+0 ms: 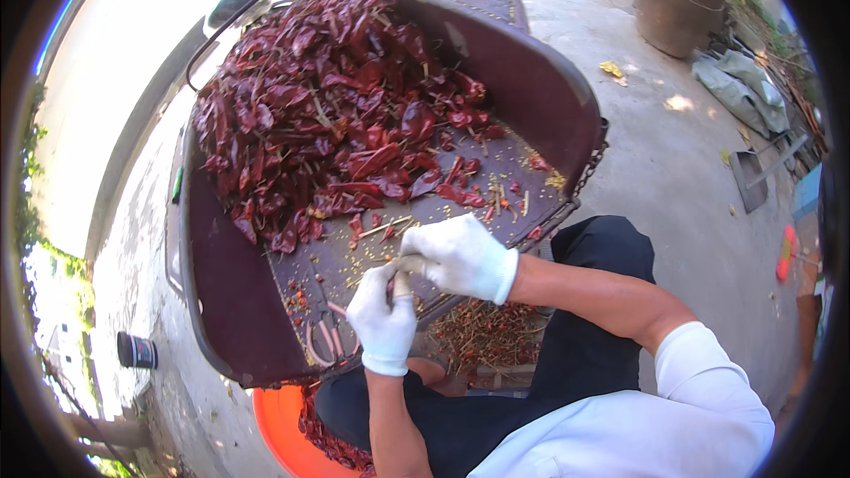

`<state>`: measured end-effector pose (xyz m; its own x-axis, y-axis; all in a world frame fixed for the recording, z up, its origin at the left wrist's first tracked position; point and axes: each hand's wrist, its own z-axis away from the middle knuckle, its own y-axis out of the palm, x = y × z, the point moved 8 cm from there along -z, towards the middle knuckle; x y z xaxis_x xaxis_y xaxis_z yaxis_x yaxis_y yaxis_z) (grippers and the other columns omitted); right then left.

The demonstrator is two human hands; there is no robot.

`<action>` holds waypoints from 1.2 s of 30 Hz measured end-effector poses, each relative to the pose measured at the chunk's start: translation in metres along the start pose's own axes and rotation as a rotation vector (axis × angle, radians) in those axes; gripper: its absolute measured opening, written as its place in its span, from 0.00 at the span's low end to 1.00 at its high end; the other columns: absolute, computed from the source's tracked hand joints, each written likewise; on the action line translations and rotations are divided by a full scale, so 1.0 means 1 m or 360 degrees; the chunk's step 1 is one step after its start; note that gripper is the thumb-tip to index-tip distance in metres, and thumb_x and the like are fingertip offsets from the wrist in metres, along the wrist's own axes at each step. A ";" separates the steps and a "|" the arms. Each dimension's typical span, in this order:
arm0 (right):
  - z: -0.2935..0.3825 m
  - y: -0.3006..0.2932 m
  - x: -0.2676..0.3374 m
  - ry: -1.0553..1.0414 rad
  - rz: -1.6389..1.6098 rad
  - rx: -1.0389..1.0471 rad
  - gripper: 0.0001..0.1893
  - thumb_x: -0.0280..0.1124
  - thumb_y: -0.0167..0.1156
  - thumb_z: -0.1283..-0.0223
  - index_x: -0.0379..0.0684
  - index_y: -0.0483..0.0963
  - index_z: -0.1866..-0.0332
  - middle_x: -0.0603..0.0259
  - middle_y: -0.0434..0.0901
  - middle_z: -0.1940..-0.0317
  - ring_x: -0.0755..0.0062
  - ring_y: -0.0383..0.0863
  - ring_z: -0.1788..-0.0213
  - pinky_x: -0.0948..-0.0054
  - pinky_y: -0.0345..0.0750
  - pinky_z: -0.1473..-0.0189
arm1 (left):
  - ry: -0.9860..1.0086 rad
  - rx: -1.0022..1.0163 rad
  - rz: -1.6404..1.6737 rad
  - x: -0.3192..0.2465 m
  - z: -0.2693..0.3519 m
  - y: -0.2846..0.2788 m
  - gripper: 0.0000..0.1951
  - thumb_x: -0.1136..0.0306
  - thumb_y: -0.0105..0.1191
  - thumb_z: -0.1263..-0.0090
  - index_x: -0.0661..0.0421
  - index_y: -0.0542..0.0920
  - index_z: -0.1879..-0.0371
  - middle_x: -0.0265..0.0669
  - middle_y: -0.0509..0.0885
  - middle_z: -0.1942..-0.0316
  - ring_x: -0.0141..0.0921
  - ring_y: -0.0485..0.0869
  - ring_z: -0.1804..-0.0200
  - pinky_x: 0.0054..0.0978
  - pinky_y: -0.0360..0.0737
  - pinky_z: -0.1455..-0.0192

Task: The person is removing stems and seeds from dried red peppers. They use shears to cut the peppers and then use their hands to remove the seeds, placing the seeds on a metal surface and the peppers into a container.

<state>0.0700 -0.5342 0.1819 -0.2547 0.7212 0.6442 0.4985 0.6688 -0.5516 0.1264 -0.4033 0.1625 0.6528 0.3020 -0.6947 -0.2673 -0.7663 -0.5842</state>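
My left hand [382, 318], in a white knit glove, grips a dried red chili pepper [390, 287], mostly hidden by the fingers. Right against it, my right hand [458, 257], also gloved, has its fingertips pinched together at the pepper's upper end; what they pinch is hidden. Both hands are over the front edge of a maroon cart bed [232, 318]. A large heap of dried red chilies [319, 106] fills its far left part. Loose chilies, stem bits and yellow seeds [431, 212] are strewn nearer me. Scissors with pink handles [325, 342] lie left of my left hand.
Below the cart, a pile of chili stems [488, 338] lies between my legs. An orange basin [279, 421] with dried chilies stands by my left knee. A chain [588, 169] edges the cart. Around it are a black can [137, 350], a large bucket [677, 3] and a dustpan [750, 179].
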 end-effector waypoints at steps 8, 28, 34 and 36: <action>0.020 0.052 -0.034 0.1353 -0.2016 0.0316 0.11 0.36 0.57 0.26 0.38 0.78 0.58 0.64 0.83 0.72 0.79 0.82 0.73 0.79 0.80 0.73 | -0.0549 -0.0103 0.0995 0.020 0.013 -0.005 0.14 0.64 0.51 0.23 0.65 0.80 0.55 0.35 0.81 0.70 0.22 0.77 0.74 0.15 0.69 0.77; 0.005 0.001 -0.020 0.0477 -0.0310 -0.0121 0.16 0.44 0.63 0.40 0.40 0.79 0.68 0.46 0.82 0.74 0.43 0.83 0.67 0.51 0.77 0.62 | -0.0902 -0.0021 0.1051 0.025 0.017 0.011 0.24 0.54 0.60 0.29 0.60 0.80 0.43 0.36 0.85 0.56 0.33 0.83 0.59 0.28 0.80 0.58; 0.003 0.006 -0.028 0.0875 -0.0929 0.0186 0.16 0.42 0.63 0.38 0.37 0.80 0.67 0.47 0.83 0.72 0.51 0.86 0.67 0.59 0.79 0.61 | -0.0685 -0.0082 0.0895 0.038 0.012 0.005 0.10 0.71 0.54 0.24 0.65 0.79 0.51 0.37 0.85 0.68 0.21 0.77 0.76 0.15 0.71 0.77; 0.001 0.002 -0.026 0.0797 -0.1009 0.0270 0.16 0.42 0.63 0.38 0.37 0.81 0.66 0.48 0.84 0.72 0.52 0.86 0.67 0.60 0.79 0.62 | -0.0691 -0.0048 0.0842 0.040 0.011 0.003 0.10 0.70 0.54 0.24 0.65 0.79 0.52 0.35 0.83 0.70 0.21 0.77 0.76 0.15 0.71 0.77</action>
<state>0.0772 -0.5513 0.1636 -0.0261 0.0589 0.9979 0.2424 0.9688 -0.0508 0.1441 -0.3876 0.1281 0.0947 0.0780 -0.9925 -0.4480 -0.8870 -0.1124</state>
